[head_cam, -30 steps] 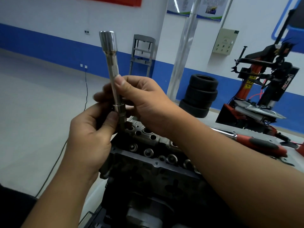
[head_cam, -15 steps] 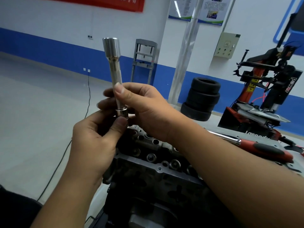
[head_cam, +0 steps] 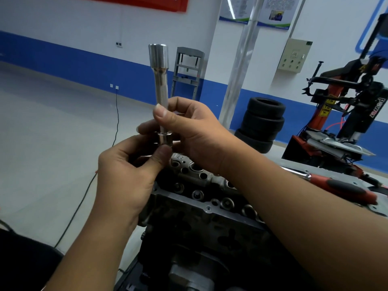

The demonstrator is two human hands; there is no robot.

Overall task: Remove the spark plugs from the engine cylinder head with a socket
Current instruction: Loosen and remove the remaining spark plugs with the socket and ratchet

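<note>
One long, round, polished steel socket (head_cam: pixel 160 85) stands nearly upright above the cylinder head (head_cam: pixel 201 198), its wider open mouth pointing up and its long axis vertical. The right hand (head_cam: pixel 189 133) grasps its shaft, while the left hand (head_cam: pixel 128 175) pinches the short collar at its lower end. The cast grey head shows many round holes.

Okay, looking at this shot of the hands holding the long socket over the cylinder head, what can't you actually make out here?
All in the head view:
- Lower end of the socket: covered by the left hand and right hand.
- Spark plugs: none visible; the cylinder head wells are dark, partly behind both hands.
- Ratchet handle: its head end is hidden by the right forearm.
- Wall posters: text too small, cut off by the top edge.
</note>
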